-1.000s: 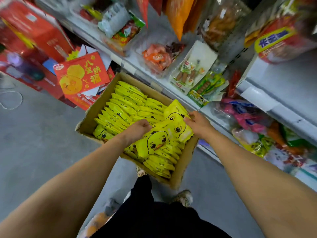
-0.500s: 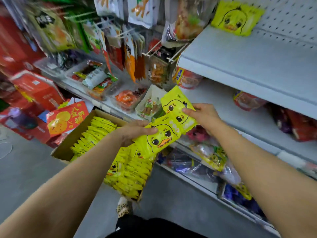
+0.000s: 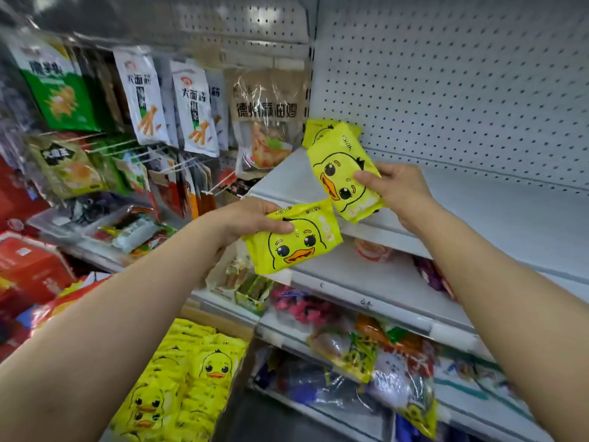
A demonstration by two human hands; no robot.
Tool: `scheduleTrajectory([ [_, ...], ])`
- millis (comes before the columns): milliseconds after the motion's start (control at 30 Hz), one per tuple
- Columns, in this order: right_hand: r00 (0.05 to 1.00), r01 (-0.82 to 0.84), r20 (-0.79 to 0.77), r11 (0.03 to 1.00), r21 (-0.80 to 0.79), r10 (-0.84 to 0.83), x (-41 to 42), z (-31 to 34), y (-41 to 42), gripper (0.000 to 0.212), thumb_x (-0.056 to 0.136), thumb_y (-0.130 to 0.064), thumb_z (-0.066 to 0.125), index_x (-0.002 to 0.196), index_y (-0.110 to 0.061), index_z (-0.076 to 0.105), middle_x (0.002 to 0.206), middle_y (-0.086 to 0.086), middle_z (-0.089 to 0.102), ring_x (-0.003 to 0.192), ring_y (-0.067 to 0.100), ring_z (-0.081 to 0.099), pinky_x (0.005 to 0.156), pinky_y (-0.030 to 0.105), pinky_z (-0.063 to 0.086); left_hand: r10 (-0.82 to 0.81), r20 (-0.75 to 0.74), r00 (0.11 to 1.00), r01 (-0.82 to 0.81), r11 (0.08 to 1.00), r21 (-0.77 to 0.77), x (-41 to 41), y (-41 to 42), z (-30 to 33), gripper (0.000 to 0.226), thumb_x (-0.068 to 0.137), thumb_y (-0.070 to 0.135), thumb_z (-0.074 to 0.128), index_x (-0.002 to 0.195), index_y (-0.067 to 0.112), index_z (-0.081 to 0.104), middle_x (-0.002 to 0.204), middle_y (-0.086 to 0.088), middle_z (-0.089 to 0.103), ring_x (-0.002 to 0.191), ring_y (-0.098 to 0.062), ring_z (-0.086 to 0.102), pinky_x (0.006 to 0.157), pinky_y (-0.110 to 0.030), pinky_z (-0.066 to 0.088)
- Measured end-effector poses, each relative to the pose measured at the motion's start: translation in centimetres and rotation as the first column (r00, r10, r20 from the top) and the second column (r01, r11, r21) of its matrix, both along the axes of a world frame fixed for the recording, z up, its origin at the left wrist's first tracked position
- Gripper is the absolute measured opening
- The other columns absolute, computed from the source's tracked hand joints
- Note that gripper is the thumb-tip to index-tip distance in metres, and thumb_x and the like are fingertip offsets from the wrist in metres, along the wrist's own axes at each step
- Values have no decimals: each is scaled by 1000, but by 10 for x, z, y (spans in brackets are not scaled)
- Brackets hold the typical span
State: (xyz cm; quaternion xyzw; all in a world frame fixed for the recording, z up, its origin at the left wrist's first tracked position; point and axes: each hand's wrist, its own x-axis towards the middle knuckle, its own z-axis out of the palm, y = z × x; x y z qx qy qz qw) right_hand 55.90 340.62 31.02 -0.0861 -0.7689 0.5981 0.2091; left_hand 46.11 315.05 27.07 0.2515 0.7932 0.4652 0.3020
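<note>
My left hand (image 3: pixel 245 220) grips a yellow duck-face snack packet (image 3: pixel 294 242) by its left end, held in the air in front of the white shelf's edge. My right hand (image 3: pixel 398 189) pinches a second yellow duck packet (image 3: pixel 341 173) by its right side, over the front left part of the white shelf (image 3: pixel 478 215). Behind it a third duck packet (image 3: pixel 318 130) leans against the pegboard back wall on that shelf. Below, a cardboard box (image 3: pixel 216 323) holds several more duck packets (image 3: pixel 191 371).
Hanging snack bags (image 3: pixel 191 106) on pegs fill the left section beside the shelf. Lower shelves (image 3: pixel 376 301) carry mixed packets. Red cartons (image 3: pixel 28 269) stand at the far left on the floor. The white pegboard wall (image 3: pixel 462 74) backs the shelf.
Both hands lifted a duck packet each out of the box and rose to the white shelf. The right packet now lies over the shelf's front left; the view tilted upward.
</note>
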Motion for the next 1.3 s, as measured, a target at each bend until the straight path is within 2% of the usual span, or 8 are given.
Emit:
scheduleTrajectory([
  [133,997,64,-49,997,-42,-66,-6,12,27,11,82,-14,77,91,-19,72,73,-8,75,67,9,71,63,25,58,-71,-86,994,65,996,-66,-25,38,24,14,83,23,74,93,16,66,84,-3,75,73,-15,71,61,-25,55],
  [267,987,149,-56,987,-59,-152,-21,20,58,14,81,-17,78,92,-15,69,70,-5,74,61,11,69,56,27,57,-87,-81,993,84,996,-42,-65,71,39,22,77,22,78,93,14,66,94,-9,74,87,-25,70,82,-38,56],
  [467,978,201,-39,978,-65,-203,-57,29,90,23,81,-18,79,97,-10,65,76,4,73,59,16,69,48,26,52,-199,-337,920,131,968,-215,-151,122,57,95,45,59,87,127,20,59,131,4,58,123,-18,52,113,-38,34],
  [667,975,221,-4,975,-5,-221,-96,29,118,22,79,-18,81,94,-12,66,92,11,75,72,22,71,57,30,54,-367,-478,798,171,899,-404,-216,165,64,78,67,50,82,135,21,54,131,12,49,127,-15,46,105,-25,32],
  [867,956,289,30,953,85,-293,-123,27,135,25,77,-22,82,97,-16,69,90,6,76,73,20,71,56,28,51,-387,-553,738,197,907,-372,-276,196,50,68,68,43,84,126,17,60,129,1,60,116,-19,56,92,-28,44],
  [1067,938,338,43,933,121,-345,-137,29,143,28,76,-24,83,100,-17,70,89,5,76,73,20,71,61,32,52,-343,-665,664,163,934,-319,-307,218,51,71,75,38,80,137,17,52,141,-4,51,128,-23,47,100,-29,39],
  [1200,933,349,44,928,131,-357,-140,30,148,27,76,-23,83,100,-17,71,88,5,76,75,23,71,64,38,52,-329,-721,609,177,943,-281,-320,224,51,51,71,35,84,114,20,61,120,-2,61,108,-20,55,73,-25,38],
  [1300,930,356,47,925,134,-365,-143,32,150,29,76,-23,83,101,-17,72,87,5,76,75,22,71,66,41,53,-291,-752,591,172,957,-235,-327,223,47,51,66,34,87,104,22,54,106,4,57,95,-15,53,70,-28,39],
])
